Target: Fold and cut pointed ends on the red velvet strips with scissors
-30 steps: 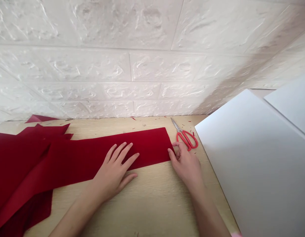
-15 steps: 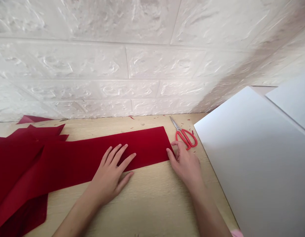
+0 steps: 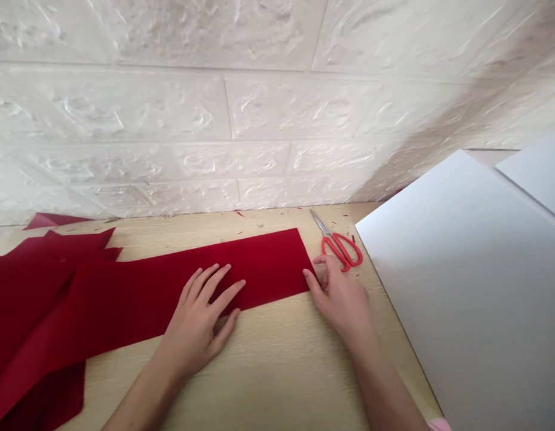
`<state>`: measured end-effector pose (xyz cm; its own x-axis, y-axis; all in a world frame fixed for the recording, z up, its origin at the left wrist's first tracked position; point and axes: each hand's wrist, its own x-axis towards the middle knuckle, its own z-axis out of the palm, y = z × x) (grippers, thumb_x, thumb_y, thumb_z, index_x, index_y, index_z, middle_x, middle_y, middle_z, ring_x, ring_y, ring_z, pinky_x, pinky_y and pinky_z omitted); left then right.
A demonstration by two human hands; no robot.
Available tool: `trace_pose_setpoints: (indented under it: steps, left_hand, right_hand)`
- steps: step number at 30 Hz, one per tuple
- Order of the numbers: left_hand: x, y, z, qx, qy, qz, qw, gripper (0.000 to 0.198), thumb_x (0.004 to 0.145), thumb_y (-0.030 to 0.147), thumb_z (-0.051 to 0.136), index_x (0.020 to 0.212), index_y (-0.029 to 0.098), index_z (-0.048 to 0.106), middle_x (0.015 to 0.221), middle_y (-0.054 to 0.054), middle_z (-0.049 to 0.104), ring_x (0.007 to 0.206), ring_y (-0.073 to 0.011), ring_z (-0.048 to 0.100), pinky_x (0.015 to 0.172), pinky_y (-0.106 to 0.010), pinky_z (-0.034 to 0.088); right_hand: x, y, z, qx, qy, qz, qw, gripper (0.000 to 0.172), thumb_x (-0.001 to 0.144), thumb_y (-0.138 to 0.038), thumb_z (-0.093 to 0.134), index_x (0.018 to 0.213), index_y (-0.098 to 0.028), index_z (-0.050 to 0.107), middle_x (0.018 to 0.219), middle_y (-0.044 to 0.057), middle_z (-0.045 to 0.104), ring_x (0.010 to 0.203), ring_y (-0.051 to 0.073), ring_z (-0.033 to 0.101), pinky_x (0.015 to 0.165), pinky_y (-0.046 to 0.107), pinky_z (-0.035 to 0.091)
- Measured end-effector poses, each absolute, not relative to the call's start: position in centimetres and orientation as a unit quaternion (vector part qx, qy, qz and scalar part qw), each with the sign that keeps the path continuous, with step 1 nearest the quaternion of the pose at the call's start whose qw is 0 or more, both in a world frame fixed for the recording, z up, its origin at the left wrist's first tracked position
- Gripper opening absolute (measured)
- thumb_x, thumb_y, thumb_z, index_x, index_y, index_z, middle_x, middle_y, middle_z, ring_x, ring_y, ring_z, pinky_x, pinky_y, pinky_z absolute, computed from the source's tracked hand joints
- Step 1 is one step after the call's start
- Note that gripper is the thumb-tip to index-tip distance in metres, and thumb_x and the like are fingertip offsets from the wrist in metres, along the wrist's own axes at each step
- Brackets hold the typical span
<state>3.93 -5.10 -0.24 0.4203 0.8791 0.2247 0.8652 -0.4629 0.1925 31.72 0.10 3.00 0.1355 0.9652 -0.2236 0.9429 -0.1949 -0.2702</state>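
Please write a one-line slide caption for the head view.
Left hand spread on a red fabric strip, right hand at its end near red-handled scissors.

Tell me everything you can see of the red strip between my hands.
The red strip looks like deep red, plush fabric. It lies flat across the pale tabletop, its square right end near the scissors. The left hand lies over it, fingers spread; the right hand's thumb appears to touch the right end. Leftward, it merges into heaped red cloth, hiding its limit.

The left hand [image 3: 197,323] lies palm-down and splayed; the right hand [image 3: 342,299] curls.
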Motion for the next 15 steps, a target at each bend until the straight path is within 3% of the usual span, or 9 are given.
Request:
trace_pose_setpoints:
  steps: [15]
  left_hand:
    - [3.8,-4.9,-0.4,0.850,0.505,0.152,-0.009,0.049,0.098,0.031,0.055,0.147,0.028,0.055,0.160,-0.011,0.046,0.145,-0.0377,0.043,0.108,-0.068,0.052]
  right_hand:
    - [32.6,0.1,1.7,-0.712,-0.683,0.129,0.098,0.023,0.096,-0.044,0.053,0.107,-0.024,0.060,0.055,-0.002,0.064,0.050,0.026,0.063,0.048,0.032,0.032]
